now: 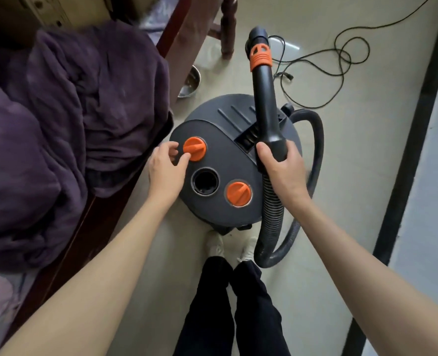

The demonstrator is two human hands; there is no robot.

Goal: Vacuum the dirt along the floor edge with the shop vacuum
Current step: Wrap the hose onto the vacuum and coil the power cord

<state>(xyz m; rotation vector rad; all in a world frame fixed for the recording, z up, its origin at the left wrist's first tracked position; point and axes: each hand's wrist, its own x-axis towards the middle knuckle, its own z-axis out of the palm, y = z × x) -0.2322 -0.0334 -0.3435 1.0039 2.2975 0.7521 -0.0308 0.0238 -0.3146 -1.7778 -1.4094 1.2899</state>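
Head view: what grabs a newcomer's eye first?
The black shop vacuum at centre, with two orange knobs: the left hand pinches the upper-left knob. The right hand grips the black wand, pointing away. A purple blanket fills the left side.

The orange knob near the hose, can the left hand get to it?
Probably yes. The left hand is at the other orange knob, and only bare vacuum lid and the open port lie before the near knob. The right hand grips the wand.
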